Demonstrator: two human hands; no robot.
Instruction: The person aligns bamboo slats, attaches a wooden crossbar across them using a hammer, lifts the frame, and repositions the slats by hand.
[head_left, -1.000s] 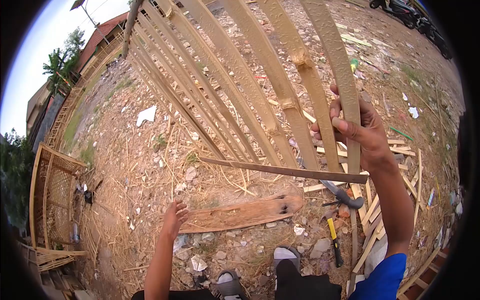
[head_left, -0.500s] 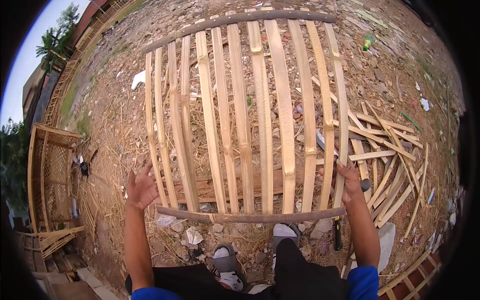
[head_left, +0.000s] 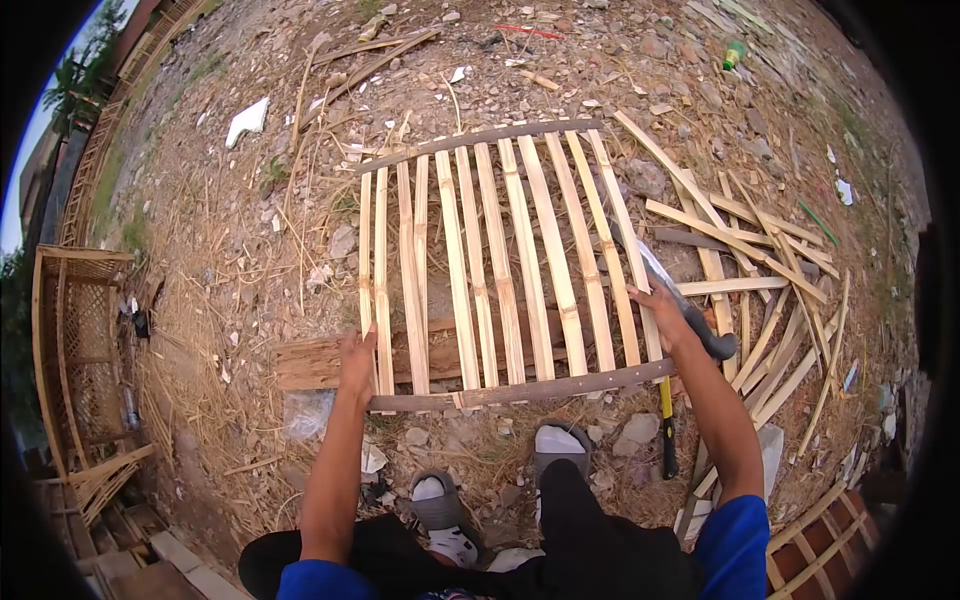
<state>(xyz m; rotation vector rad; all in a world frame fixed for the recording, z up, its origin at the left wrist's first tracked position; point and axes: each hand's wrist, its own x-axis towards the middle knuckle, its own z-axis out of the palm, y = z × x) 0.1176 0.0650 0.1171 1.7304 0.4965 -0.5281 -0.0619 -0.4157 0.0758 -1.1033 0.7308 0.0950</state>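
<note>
A bamboo slat panel (head_left: pixel 553 260) is in front of me, its pale slats fixed between a dark far rail (head_left: pixel 480 141) and a dark near rail (head_left: pixel 560 388). My left hand (head_left: pixel 357 368) is closed on the outermost left slat close to the near rail. On the opposite side, my right hand (head_left: pixel 662 315) grips the outermost right slat, fingers curled around its edge. Beneath the panel a weathered brown plank (head_left: pixel 315 364) shows through the gaps. Beside my right hand is a saw with a dark handle (head_left: pixel 716 345), its blade partly hidden.
Loose bamboo strips (head_left: pixel 775 262) are piled on the right. A yellow-and-black tool handle (head_left: pixel 669 435) lies near my feet, its head hidden. At left stands a lattice-sided wooden frame (head_left: pixel 48 360). A green bottle (head_left: pixel 734 55) and stones litter the ground.
The panel has moved down, away from my head, and looks smaller. My left hand, spread beside the panel before, is now closed on its left edge. My right hand keeps hold.
</note>
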